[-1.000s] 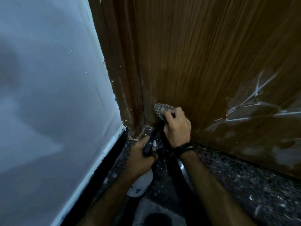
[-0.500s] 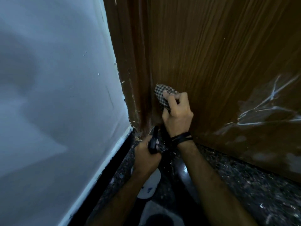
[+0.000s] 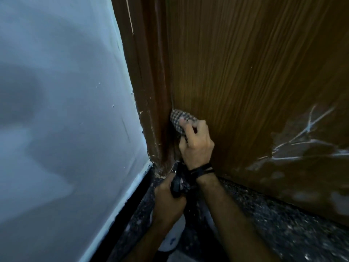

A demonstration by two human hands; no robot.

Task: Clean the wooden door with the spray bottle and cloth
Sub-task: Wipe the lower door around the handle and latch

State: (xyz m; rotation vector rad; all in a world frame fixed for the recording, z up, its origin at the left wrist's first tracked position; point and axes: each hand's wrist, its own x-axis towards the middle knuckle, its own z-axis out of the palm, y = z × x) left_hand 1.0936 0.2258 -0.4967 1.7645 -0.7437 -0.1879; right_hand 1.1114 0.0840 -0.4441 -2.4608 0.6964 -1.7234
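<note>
The brown wooden door (image 3: 245,72) fills the upper right, with white scratches and dull patches near its lower right. My right hand (image 3: 196,146) presses a bunched checked cloth (image 3: 178,119) against the door's lower left edge, beside the frame (image 3: 149,91). Below it, my left hand (image 3: 168,197) grips the black trigger head of a spray bottle; the bottle's white body (image 3: 173,237) points down toward me, partly hidden by my wrist.
A pale blue-white wall (image 3: 62,110) stands on the left, ending in a black skirting strip (image 3: 120,220). The floor (image 3: 273,224) is dark speckled stone with white flecks. A black band circles my right wrist.
My right hand has slid the cloth up the door's left edge from near the floor. My left hand with the bottle has stayed low beneath it.
</note>
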